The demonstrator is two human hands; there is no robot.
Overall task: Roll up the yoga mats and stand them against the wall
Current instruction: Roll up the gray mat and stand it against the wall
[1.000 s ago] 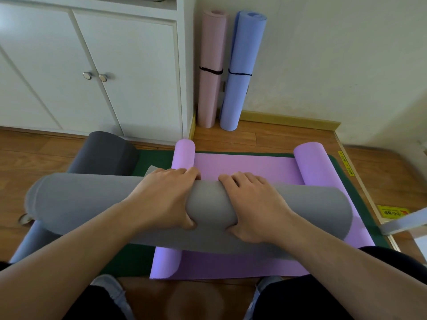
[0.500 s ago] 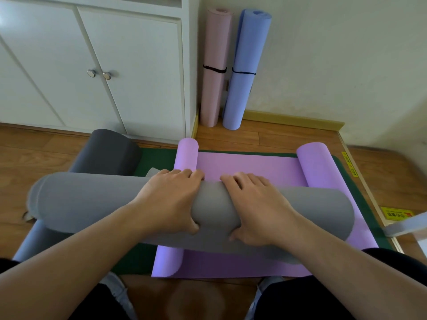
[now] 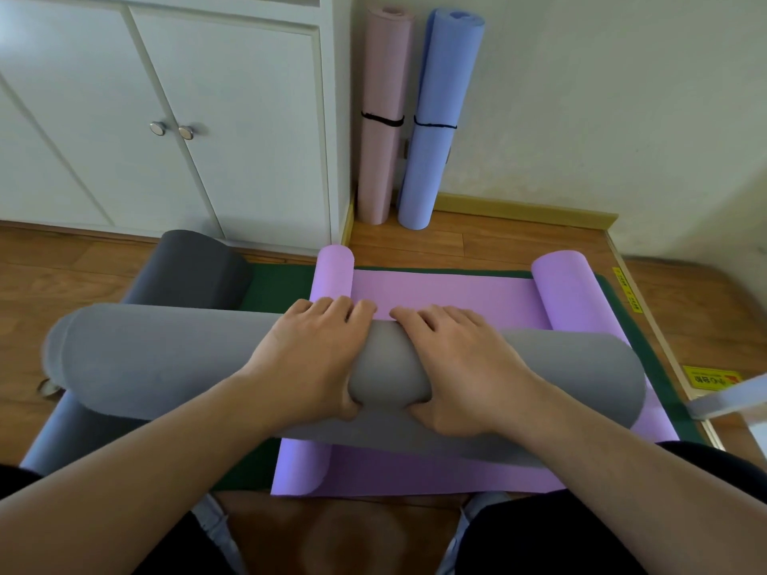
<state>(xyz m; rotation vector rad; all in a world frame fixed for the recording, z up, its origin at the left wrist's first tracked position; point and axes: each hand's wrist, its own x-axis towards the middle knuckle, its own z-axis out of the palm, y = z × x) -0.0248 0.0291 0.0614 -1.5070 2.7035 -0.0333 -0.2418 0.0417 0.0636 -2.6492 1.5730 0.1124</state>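
On the purple mat (image 3: 448, 292) in front of me lies the grey roll (image 3: 166, 367). My left hand (image 3: 311, 359) and right hand (image 3: 460, 363) grip its middle, fingers curled over, thumbs beneath. Pink roll (image 3: 384, 118) and blue roll (image 3: 438, 118) stand against the wall (image 3: 602, 97).

Head-worn view, forward and downward

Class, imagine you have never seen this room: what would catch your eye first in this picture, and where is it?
First, the two hands, left hand and right hand, side by side gripping the middle of a thick grey roll that lies across the foreground. Under it is a purple mat with both ends curled, on a green mat. In the far corner, a pink roll and a blue roll stand against the wall, each banded in black.
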